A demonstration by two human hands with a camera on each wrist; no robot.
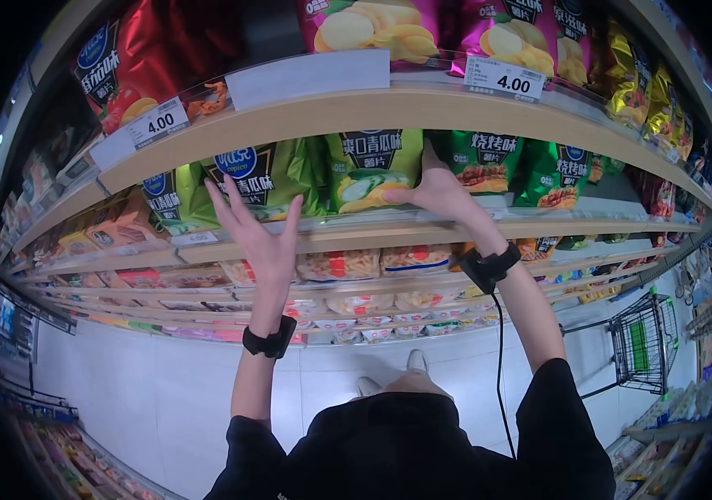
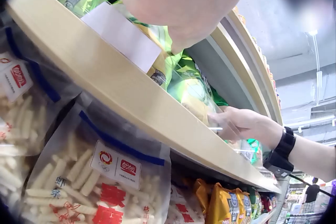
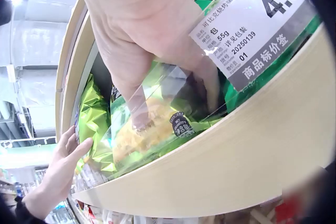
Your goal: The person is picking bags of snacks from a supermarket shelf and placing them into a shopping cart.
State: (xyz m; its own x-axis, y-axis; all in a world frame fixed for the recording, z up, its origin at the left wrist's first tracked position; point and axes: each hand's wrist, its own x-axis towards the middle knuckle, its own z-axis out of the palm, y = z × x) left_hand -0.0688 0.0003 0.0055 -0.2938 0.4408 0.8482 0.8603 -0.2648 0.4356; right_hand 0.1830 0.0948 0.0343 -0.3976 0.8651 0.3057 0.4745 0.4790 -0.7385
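Observation:
On the shelf, a light green chip bag (image 1: 375,171) stands upright, and the right hand (image 1: 443,193) grips its right side, thumb on the front, fingers around the edge. The right wrist view shows that thumb pressed on the bag's lower front (image 3: 152,129), behind a clear shelf lip. The left hand (image 1: 263,237), fingers spread, is at the front of another green bag (image 1: 277,171) to the left; its fingertips overlap the bag in the head view, and whether they touch cannot be told. Dark green bags (image 1: 483,158) stand right of the right hand.
A shelf above holds pink bags (image 1: 502,37) and a red bag (image 1: 156,50), with price tags (image 1: 504,77) on its edge. Lower shelves carry clear snack bags (image 2: 100,176) and orange bags (image 2: 226,203). A cart (image 1: 644,342) stands at the right on the floor.

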